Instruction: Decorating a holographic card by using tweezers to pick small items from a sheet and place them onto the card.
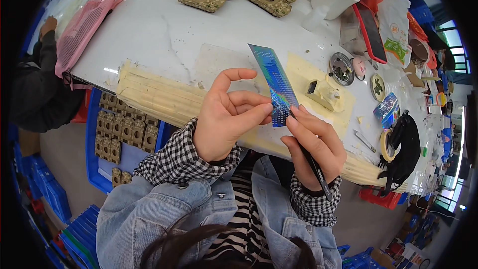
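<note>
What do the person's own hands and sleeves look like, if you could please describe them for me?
The left hand and the right hand are bare, with no gloves. Both forearms wear black-and-white checked sleeves, gathered at the wrists. Above them comes a faded light-blue denim jacket with visible stitched seams.

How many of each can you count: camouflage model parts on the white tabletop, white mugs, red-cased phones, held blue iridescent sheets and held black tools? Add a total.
Camouflage model parts: 5
White mug: 1
Red-cased phone: 1
Blue iridescent sheet: 1
Black tool: 1
Total: 9
</note>
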A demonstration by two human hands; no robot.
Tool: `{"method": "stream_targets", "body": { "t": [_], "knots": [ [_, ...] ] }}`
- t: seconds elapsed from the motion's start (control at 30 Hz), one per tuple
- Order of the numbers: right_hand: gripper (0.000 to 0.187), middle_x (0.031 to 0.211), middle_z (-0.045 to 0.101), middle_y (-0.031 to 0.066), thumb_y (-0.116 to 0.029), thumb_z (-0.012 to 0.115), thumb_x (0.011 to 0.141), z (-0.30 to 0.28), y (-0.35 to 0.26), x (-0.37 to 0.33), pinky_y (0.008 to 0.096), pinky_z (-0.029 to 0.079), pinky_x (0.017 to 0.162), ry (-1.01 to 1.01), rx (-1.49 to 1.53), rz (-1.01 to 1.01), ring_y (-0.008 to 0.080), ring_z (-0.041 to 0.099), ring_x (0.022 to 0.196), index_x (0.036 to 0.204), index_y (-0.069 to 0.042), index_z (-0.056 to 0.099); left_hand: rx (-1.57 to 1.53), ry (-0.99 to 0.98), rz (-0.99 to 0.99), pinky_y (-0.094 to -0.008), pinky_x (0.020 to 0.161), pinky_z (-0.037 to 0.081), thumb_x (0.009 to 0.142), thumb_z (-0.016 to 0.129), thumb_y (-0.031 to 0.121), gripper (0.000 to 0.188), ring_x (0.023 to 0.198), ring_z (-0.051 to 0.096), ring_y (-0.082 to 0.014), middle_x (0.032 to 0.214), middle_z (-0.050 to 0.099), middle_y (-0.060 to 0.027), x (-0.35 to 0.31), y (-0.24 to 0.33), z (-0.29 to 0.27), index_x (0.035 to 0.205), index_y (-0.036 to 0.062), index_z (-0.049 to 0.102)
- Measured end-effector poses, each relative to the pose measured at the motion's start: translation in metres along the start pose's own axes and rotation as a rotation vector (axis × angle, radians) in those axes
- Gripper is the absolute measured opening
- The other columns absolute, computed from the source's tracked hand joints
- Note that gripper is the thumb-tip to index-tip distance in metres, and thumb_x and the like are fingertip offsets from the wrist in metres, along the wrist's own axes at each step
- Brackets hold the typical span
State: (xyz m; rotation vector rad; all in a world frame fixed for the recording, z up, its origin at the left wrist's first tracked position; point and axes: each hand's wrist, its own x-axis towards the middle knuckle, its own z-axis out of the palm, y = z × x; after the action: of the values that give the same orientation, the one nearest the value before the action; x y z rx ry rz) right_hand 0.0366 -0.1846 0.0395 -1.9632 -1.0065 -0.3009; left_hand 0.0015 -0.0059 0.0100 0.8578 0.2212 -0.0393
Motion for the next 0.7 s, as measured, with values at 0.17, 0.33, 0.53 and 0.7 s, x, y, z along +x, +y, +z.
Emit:
{"method": "stream_targets", "body": {
  "t": [0.17, 0.33, 0.53, 0.7],
  "knots": [
    [0.037, 0.099, 0.067, 0.0145, 0.005, 0.075, 0.073, 0.003, -0.0015, 0.0014, 0.042, 0.054, 0.092, 0.005, -0.018, 0.016, 0.0268, 0.067, 0.096, 0.108, -0.004, 0.068, 0.055, -0.014, 0.027, -0.0281, 0.082, 0.055, 0.085, 0.062, -0.006, 0.053, 0.091, 0.067, -0.0179, 0.097, 0.067, -0.0154, -0.0009, -0.0003, 0.001, 0.128, 0.0009, 0.032],
    [0.036, 0.1, 0.067, 0.0146, 0.005, 0.074, 0.073, 0.0045, -0.0001, -0.0012, 0.042, 0.054, 0.092, 0.001, -0.007, 0.023, 0.0262, 0.067, 0.096, 0.108, -0.005, 0.068, 0.055, -0.026, 0.043, -0.0276, 0.081, 0.054, 0.085, 0.061, -0.006, 0.053, 0.092, 0.067, -0.0166, 0.096, 0.068, -0.0153, -0.0022, 0.0013, 0.0036, 0.128, -0.0002, 0.031],
    [0.037, 0.1, 0.066, 0.0139, 0.006, 0.073, 0.074, 0.0058, 0.0017, -0.0034, 0.0433, 0.054, 0.092, 0.024, 0.022, 0.032, 0.0259, 0.067, 0.096, 0.109, -0.006, 0.068, 0.048, -0.026, 0.032, -0.0271, 0.081, 0.054, 0.085, 0.062, -0.006, 0.052, 0.092, 0.067, -0.0165, 0.096, 0.068, -0.0159, -0.001, 0.0, 0.004, 0.127, -0.0008, 0.031],
    [0.037, 0.1, 0.066, 0.0142, 0.006, 0.073, 0.074, 0.0054, 0.0016, -0.0038, 0.0444, 0.054, 0.092, -0.001, -0.017, 0.017, 0.0266, 0.066, 0.098, 0.109, -0.007, 0.069, 0.039, -0.016, 0.034, -0.0301, 0.081, 0.056, 0.084, 0.062, -0.008, 0.054, 0.092, 0.068, -0.0193, 0.096, 0.069, -0.0156, 0.0, -0.0014, 0.0045, 0.128, -0.0015, 0.032]
  ]
}}
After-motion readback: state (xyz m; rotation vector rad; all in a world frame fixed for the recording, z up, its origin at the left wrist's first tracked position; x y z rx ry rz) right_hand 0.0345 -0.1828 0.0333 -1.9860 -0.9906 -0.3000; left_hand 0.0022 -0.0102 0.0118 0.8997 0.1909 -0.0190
